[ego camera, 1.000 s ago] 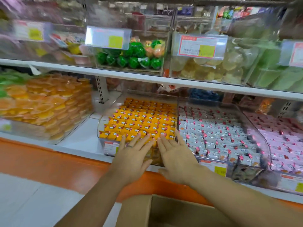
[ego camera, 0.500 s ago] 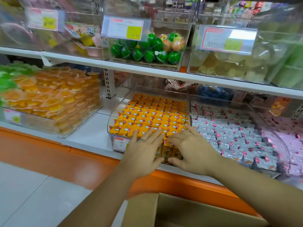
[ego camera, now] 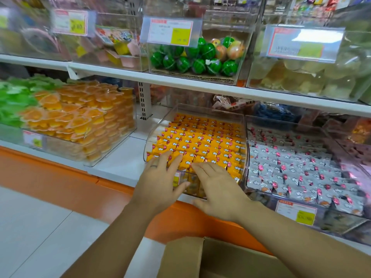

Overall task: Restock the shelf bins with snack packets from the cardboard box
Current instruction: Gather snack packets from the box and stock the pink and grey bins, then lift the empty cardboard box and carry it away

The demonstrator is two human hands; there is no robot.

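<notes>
A clear shelf bin [ego camera: 246, 141] on the lower shelf is packed with rows of yellow snack packets [ego camera: 202, 140]. My left hand [ego camera: 160, 177], with a ring on one finger, lies flat with fingers spread on the front rows. Beside it, my right hand [ego camera: 215, 187] rests palm down over the bin's front edge, fingers apart. Neither hand holds a packet. The open cardboard box [ego camera: 200, 257] sits below my arms at the bottom of the view; its inside is not visible.
To the right stands a bin of white and pink packets [ego camera: 301, 163]. Stacked orange jelly cups [ego camera: 80, 125] fill a bin at the left. The upper shelf [ego camera: 180, 81] carries bins of green ball sweets [ego camera: 192, 57] and pale snacks. An orange plinth [ego camera: 60, 177] runs below.
Both hands have stayed on the front rows of yellow packets; the right hand flattened out and slid slightly toward the bin's front edge. The camera shifted right and closer.
</notes>
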